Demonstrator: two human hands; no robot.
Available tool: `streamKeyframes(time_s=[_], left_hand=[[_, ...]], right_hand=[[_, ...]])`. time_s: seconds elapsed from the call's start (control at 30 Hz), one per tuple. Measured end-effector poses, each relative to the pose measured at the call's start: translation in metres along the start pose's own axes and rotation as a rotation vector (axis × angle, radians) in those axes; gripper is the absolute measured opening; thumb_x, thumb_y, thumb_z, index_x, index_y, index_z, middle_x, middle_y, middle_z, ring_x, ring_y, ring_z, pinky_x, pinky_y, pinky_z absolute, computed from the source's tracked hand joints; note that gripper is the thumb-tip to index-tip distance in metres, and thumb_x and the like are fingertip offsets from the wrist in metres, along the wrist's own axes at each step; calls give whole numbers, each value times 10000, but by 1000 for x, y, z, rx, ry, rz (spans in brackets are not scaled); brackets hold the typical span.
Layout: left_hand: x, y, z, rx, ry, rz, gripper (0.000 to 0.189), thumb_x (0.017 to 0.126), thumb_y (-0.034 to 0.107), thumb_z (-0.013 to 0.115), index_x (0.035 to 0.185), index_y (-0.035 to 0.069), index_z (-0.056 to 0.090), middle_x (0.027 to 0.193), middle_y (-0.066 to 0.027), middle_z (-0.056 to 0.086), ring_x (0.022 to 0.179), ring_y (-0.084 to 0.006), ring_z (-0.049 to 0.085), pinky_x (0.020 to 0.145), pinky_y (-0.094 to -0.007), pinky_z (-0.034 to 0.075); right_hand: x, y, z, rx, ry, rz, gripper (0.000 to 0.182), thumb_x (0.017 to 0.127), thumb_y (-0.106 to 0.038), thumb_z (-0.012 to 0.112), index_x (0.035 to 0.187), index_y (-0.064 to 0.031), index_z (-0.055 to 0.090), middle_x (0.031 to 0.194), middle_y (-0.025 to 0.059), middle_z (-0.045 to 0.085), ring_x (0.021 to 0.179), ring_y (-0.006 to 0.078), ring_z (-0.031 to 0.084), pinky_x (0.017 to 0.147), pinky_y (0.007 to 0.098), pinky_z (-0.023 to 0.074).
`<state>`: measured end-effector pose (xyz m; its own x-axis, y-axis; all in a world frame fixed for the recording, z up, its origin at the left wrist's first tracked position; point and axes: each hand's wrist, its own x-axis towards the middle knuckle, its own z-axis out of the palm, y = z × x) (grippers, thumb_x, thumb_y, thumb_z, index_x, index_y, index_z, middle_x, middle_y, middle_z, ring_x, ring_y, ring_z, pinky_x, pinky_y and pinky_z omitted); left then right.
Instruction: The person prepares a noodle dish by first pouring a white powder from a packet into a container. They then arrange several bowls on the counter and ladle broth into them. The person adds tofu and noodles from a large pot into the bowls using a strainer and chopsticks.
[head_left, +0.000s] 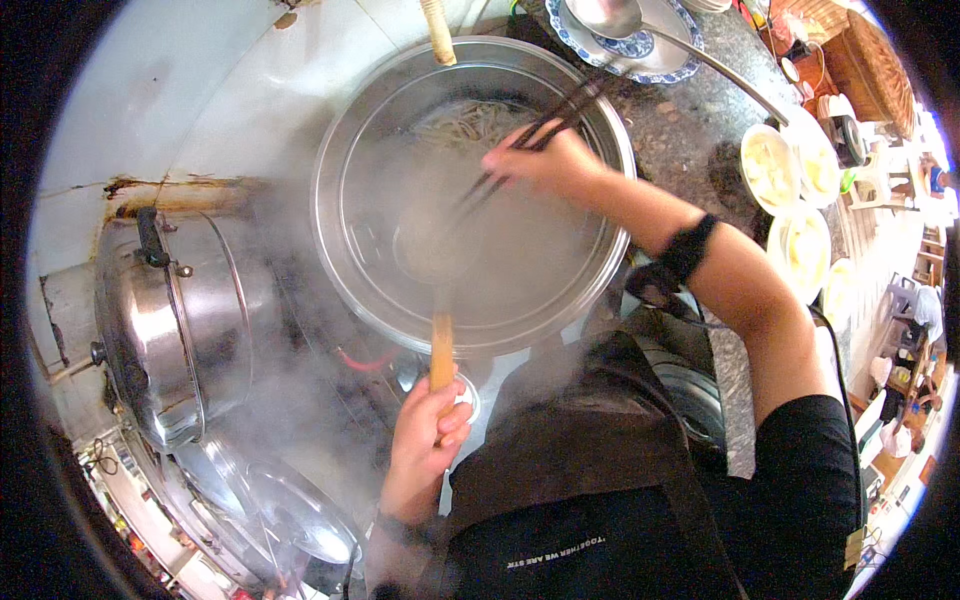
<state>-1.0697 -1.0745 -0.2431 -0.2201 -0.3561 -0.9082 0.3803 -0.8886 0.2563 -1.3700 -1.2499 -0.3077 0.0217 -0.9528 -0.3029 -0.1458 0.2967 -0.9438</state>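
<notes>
Steam rises from a large round metal pot (322, 187) that holds cloudy liquid. Noodle-like strands (480, 122) lie in its far part. My left hand (435, 420) grips a wooden handle (442, 349) that reaches over the near rim; its round head, blurred by steam, sits in the pot. Above the liquid, my right hand (544, 161) holds a pair of dark chopsticks (480, 191), their tips pointing down towards that round head. Another pale wooden handle (439, 34) crosses the far rim.
A lidded steel pot (165, 322) stands at the left, with metal lids or pans (292, 510) below it. On the stone counter at the right are a metal ladle (720, 64), a blue-and-white plate (679, 67) and several bowls of pale food (799, 251).
</notes>
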Motion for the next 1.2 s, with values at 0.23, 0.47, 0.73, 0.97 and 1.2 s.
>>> streamKeyframes(time_s=[0.23, 0.47, 0.73, 0.97, 1.2], left_hand=[[-57, -21, -24, 289, -5, 75, 399, 946, 102, 531, 1321, 107, 397, 776, 24, 466, 450, -48, 359, 345, -197, 289], [-65, -26, -43, 837, 243, 225, 339, 953, 105, 529, 1281, 93, 446, 742, 28, 502, 504, -75, 459, 391, -216, 351], [-40, -26, -109, 1114, 221, 216, 276, 955, 97, 534, 1225, 75, 483, 798, -8, 547, 590, -90, 520, 457, -215, 414], [-67, -12, -32, 259, -105, 223, 272, 946, 69, 531, 1213, 60, 478, 816, -6, 515, 540, -41, 425, 395, -179, 323], [-37, -7, -5, 206, -139, 255, 325, 920, 18, 505, 1237, 55, 444, 908, -36, 502, 502, -49, 391, 352, -197, 297]], right_hand=[[1, 0, -82, 296, 257, -183, 239, 885, -220, 694, 1001, -11, 689, 906, 100, 713, 767, 186, 684, 638, 311, 576], [59, 43, 8, 795, 299, 202, 193, 871, -125, 644, 1015, 4, 625, 951, 135, 694, 687, 241, 686, 475, 260, 465], [52, 21, 7, 1068, 312, 402, 151, 862, -37, 590, 938, 92, 577, 893, 202, 653, 737, 318, 702, 475, 251, 536], [0, -83, -22, 986, 196, 38, 163, 858, -51, 612, 942, 86, 583, 929, 164, 632, 803, 319, 681, 625, 288, 591], [-39, -164, -26, 528, 107, -4, 169, 880, -145, 649, 951, 9, 652, 896, 117, 688, 715, 205, 698, 521, 230, 510]])
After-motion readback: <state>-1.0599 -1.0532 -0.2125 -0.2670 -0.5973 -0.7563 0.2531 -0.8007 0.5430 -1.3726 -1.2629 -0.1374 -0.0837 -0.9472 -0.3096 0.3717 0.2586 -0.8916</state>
